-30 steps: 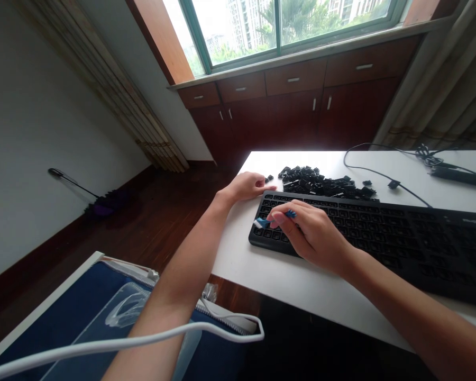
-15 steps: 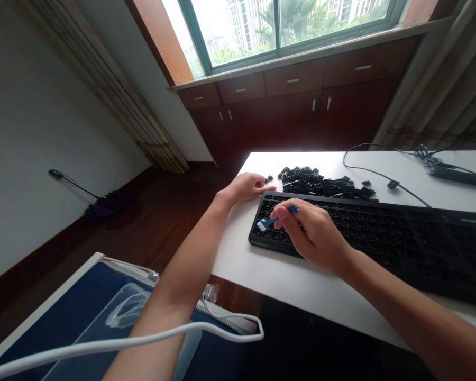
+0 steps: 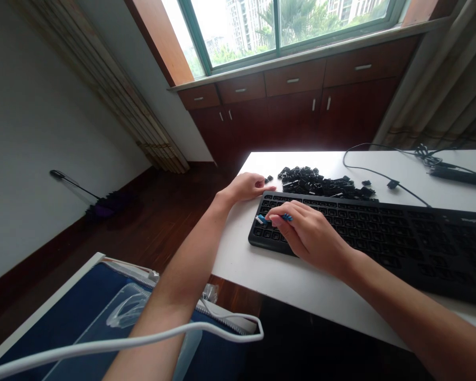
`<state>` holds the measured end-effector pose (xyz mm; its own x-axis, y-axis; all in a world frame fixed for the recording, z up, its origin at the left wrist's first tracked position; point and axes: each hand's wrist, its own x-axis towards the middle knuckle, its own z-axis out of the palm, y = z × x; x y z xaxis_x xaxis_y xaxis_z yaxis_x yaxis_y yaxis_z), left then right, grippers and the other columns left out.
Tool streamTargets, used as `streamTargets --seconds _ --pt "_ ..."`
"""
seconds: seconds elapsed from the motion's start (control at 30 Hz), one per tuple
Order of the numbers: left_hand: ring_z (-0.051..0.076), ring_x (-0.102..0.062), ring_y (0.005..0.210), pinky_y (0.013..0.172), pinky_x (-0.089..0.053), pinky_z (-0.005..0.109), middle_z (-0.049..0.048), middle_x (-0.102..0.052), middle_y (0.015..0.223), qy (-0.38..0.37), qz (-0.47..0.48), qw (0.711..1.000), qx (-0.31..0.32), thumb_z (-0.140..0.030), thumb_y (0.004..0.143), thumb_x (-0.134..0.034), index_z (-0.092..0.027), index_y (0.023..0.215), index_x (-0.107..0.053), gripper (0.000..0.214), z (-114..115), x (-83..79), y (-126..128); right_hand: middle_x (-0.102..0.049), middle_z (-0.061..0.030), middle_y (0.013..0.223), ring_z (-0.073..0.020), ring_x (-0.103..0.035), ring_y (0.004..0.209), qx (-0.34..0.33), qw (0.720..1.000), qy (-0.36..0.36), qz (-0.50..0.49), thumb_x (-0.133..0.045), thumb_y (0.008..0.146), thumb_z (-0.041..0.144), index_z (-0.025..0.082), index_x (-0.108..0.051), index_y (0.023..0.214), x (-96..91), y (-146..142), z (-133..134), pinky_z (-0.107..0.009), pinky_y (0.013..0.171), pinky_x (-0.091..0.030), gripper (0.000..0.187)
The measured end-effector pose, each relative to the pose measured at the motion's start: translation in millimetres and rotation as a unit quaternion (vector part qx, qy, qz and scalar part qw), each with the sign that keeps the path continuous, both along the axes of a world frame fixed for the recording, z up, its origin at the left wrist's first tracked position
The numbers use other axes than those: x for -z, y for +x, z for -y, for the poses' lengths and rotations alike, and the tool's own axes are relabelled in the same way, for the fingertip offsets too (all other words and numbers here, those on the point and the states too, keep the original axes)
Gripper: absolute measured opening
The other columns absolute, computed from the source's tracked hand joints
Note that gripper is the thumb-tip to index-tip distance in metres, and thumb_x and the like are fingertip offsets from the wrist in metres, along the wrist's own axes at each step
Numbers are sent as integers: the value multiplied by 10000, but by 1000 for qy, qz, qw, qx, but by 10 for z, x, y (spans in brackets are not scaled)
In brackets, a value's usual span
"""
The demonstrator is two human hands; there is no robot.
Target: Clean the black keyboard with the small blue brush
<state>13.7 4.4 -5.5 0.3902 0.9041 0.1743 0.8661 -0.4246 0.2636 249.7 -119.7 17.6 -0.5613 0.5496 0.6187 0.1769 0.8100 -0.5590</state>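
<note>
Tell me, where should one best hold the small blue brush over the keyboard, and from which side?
Probably by the blue handle, from the right, as the right hand does: the blue brush lies low over the keyboard, white bristles pointing left.

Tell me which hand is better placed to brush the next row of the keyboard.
Right. The right hand already grips the small blue brush over the keyboard; the left hand rests on the table at its corner.
</note>
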Motion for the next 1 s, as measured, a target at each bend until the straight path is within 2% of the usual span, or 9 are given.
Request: streamTargets --seconds 0.07,0.17,0.23,0.4,0.57,0.73,0.8,0.9,1.0 --pt "99 -386 568 555 -248 264 -4 -545 604 0 2 1000 1 -681 811 -569 -165 619 -538 552 -2 1 -2 -703 -77 957 -186 -622 889 -20 1000 -14 15 -425 1013 273 172 -616 1002 11 -6 1 -358 823 -487 216" --pt "97 -388 567 555 -248 265 -4 -546 609 1 2 1000 2 -672 813 -575 -164 622 -542 544 -4 5 -4 -701 -32 901 -142 -639 843 -77 989 -126 12 -399 1030 297 190 -631 1026 27 -18 20 -296 781 -502 256" --pt "96 -382 561 552 -247 268 -3 -541 604 1 1 1000 -1 -673 812 -576 -161 617 -545 549 -7 11 -5 -697 -22 910 -132 -643 859 -73 985 -157 -3 -409 1029 311 195 -633 1076 27 -21 25 -282 795 -502 257" --pt "97 -385 562 547 -249 267 -3 -548 609 3 1 1000 0 -679 809 -573 -160 615 -550 555 -12 18 -6 -677 -65 1046 -172 -610 991 -4 994 -105 -12 -422 1022 307 179 -651 1095 31 -23 -10 -335 895 -474 272" --pt "94 -388 561 542 -246 261 -7 -548 607 3 3 1000 2 -678 807 -578 -161 612 -542 554 -7 8 -7 -678 -37 869 -145 -628 802 -29 983 -179 -13 -393 1029 353 181 -667 993 68 -33 -25 -305 768 -501 326" --pt "93 -386 558 541 -247 259 -6 -543 601 2 3 1000 3 -678 805 -579 -159 609 -541 556 -6 6 -7 -694 -50 982 -170 -625 932 20 992 -121 -27 -425 1020 339 186 -666 1039 73 -28 -25 -336 861 -476 285" --pt "94 -387 560 542 -246 260 -6 -546 603 3 3 1000 4 -672 806 -581 -160 609 -542 550 -9 10 -6 -695 -46 925 -167 -624 877 10 992 -124 2 -416 1023 345 182 -670 993 63 -28 -20 -336 829 -475 303" --pt "95 -388 560 542 -245 262 -5 -548 604 5 5 1000 2 -666 810 -580 -159 610 -547 545 -16 22 -9 -666 -19 782 -136 -609 721 1 985 -175 -6 -397 1027 370 182 -660 939 41 -28 -13 -298 707 -473 335" --pt "93 -381 553 540 -243 262 -7 -541 597 7 6 1000 1 -664 809 -581 -159 602 -538 547 -23 35 -15 -657 -36 841 -144 -601 768 26 990 -136 -24 -400 1026 362 173 -647 970 24 -25 -15 -304 732 -465 316"
